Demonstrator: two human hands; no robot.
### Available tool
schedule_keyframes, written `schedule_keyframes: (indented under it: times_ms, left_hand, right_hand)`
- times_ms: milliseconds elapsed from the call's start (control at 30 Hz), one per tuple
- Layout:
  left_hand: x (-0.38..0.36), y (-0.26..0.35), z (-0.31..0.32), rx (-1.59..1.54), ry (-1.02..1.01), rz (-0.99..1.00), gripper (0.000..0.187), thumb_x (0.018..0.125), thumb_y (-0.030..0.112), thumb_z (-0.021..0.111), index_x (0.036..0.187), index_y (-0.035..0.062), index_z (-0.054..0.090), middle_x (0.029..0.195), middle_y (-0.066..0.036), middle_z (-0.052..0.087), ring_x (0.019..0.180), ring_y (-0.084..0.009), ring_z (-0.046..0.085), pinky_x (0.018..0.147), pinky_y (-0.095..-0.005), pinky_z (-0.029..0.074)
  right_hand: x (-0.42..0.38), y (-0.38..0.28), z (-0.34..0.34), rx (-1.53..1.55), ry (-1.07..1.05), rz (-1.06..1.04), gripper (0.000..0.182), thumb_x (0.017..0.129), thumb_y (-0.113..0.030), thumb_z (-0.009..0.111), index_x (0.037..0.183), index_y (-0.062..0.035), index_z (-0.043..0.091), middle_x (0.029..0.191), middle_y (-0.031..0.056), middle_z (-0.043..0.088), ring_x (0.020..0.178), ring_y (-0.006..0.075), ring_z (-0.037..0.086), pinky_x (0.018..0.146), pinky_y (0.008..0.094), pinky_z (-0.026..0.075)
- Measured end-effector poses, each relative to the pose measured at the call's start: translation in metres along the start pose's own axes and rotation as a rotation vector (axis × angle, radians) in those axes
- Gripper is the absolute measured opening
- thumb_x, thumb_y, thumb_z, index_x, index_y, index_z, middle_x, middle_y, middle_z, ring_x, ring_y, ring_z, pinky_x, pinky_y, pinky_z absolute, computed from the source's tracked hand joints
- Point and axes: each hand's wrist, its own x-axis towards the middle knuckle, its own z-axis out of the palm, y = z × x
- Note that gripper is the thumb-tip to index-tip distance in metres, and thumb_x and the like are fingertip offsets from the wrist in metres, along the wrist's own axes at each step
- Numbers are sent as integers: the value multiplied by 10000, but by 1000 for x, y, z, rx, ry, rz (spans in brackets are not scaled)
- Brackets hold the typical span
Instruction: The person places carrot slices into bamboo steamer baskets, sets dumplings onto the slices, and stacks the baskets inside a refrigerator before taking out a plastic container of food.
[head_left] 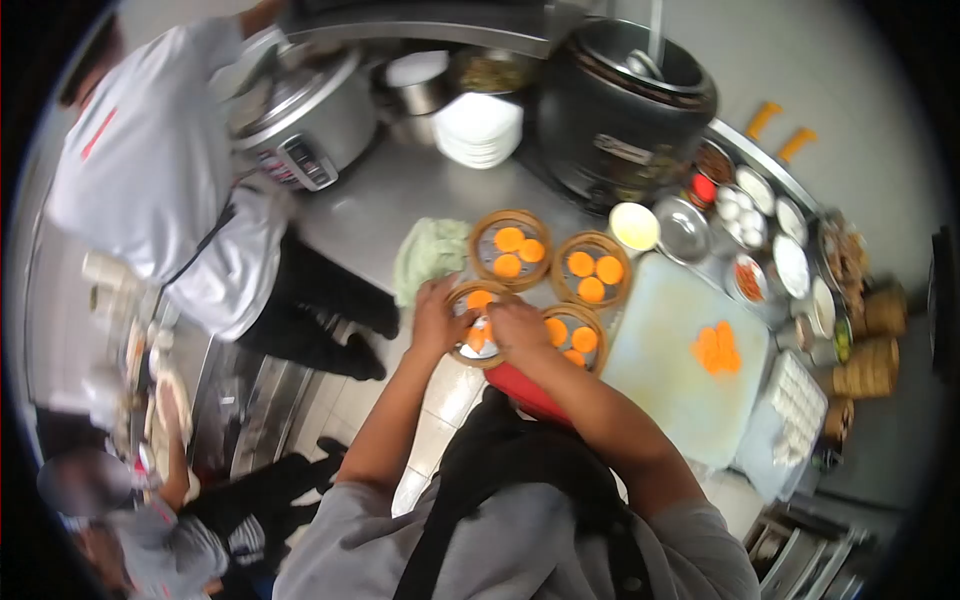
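Observation:
Over the nearest bamboo steamer basket (455,352), my left hand (438,317) and my right hand (517,330) meet with fingers curled inward. Between the fingertips are orange carrot slices (477,336), held above a pale steamer liner; the exact pinch is partly hidden. Another carrot slice (481,299) lies at the basket's far side. Close by stand a back steamer basket (474,262), a right steamer basket (625,285) and a front-right steamer basket (600,362), each bearing three round carrot slices.
A cutting board (650,400) holds more carrot slices (716,347). Beside the baskets lies a green cloth (428,255). Behind are stacked white plates (478,130), a rice cooker (310,125) and a black pot (610,130). Co-workers (150,170) stand at left.

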Motion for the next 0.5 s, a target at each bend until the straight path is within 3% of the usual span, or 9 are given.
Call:
schedule_keyframes:
  times_ms: [100,167,233,267,333,367,400,467,500]
  left_hand:
    - [4,12,0,-26,6,34,655,661,170,855,1233,18,577,1191,-206,566,1121,-388,534,985,-435,433]
    - [5,30,-7,-15,160,51,567,693,132,829,1191,-1,594,1163,-199,566,1108,-381,536,970,-426,438]
    - [10,35,-11,-167,246,135,443,736,79,787,1137,-7,619,1149,-187,563,1102,-366,538,964,-405,437]
    - [9,48,-17,-191,223,101,331,781,44,738,1089,-17,634,1135,-168,562,1077,-316,556,914,-371,455]
    - [6,61,-19,-329,62,104,255,824,67,713,1064,18,643,1049,-108,585,949,-223,579,793,-321,480]
    - [5,60,-13,-377,1,179,238,835,79,709,1060,35,647,1015,-86,592,892,-190,582,733,-298,489]
    - [0,68,-8,-384,-5,193,238,835,79,709,1060,35,647,1015,-86,592,892,-190,582,733,-298,489]
    - [-16,103,7,-519,-304,91,214,838,100,715,1037,56,649,958,-65,598,811,-159,577,643,-265,491]
    - [-21,121,16,-575,-369,156,201,843,98,723,1022,44,649,926,-51,587,793,-136,568,651,-254,476]
  right_hand:
    - [-15,-7,-24,-51,99,-40,192,808,-105,637,992,-57,659,1103,202,598,1037,347,606,882,455,501]
    - [-31,6,-47,-51,143,32,211,826,-148,672,1010,-52,633,1064,174,606,1034,339,604,876,437,502]
    - [-64,45,-85,202,148,339,260,835,-224,714,1004,-59,603,1025,150,606,980,329,610,833,419,507]
    - [-88,99,-72,131,467,393,304,808,-245,762,999,-70,603,1010,122,610,915,300,610,792,395,503]
    - [-154,201,-89,-102,936,517,336,752,-185,820,984,-63,611,1020,108,618,865,275,593,781,372,498]
    - [-196,249,-101,-378,963,578,404,734,-259,835,984,-39,606,993,143,624,874,300,607,774,390,509]
    - [-225,262,-122,-282,876,1042,510,690,-357,851,981,-18,605,961,182,632,880,334,630,781,406,522]
    - [-270,302,-137,-163,837,1254,655,667,-469,835,1064,-15,581,963,208,637,891,339,651,804,404,527]
    - [-278,316,-135,-157,846,1258,655,667,-469,835,1064,-15,581,963,208,637,891,339,651,804,404,527]
